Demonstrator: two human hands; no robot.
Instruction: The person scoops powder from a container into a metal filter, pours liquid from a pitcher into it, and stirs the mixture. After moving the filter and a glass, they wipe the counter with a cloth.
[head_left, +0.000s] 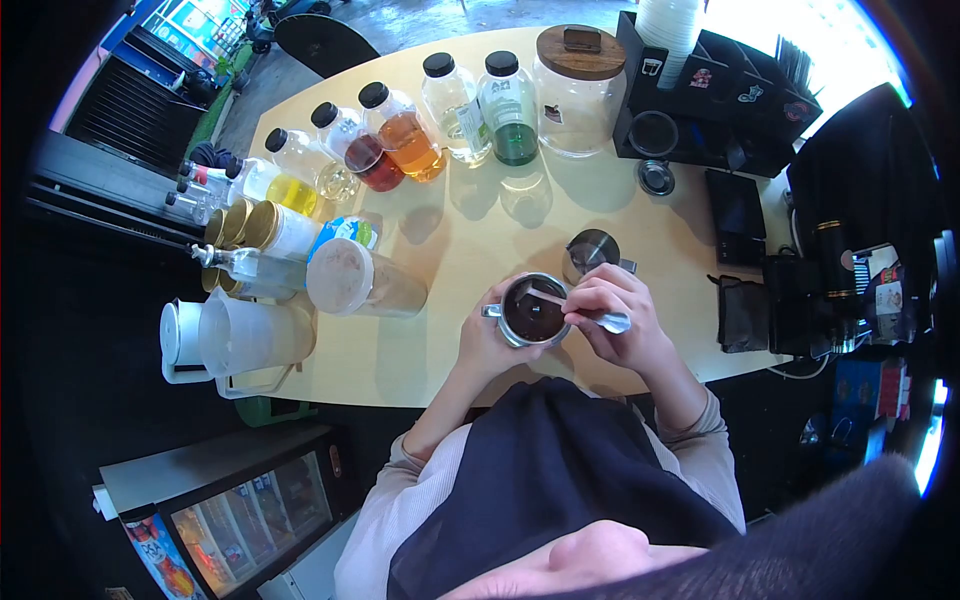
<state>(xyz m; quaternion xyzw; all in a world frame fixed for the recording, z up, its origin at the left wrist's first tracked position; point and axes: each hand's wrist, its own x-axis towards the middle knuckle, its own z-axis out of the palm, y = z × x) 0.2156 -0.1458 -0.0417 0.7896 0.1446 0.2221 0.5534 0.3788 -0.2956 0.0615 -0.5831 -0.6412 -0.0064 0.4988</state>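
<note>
While the left hand (487, 345) wraps around the metal cup (533, 310) from its 8 o'clock side and holds it just over the near edge of the counter (470, 240), the right hand (620, 305) is pinched on a spoon (610, 321) at the cup's 3 o'clock. A thin pale shaft reaches from those fingers over the dark liquid. Whether its tip is dipped in cannot be told. The two hands sit close together, almost touching across the rim.

This looks like the stirring or mixing stage of a drink, with the cup nearly full. The next move calls for a level cup and small, slow strokes, since the liquid stands near the rim and would slop easily.

A second small steel cup (592, 250) stands near at 1 o'clock. A row of syrup bottles (405, 140) curves from 10 to 12 o'clock, ending by a glass jar (578, 90) with a wooden lid. A lidded plastic tumbler (360, 282) lies at 9 o'clock, with a white pitcher (250, 335) beyond it
</note>
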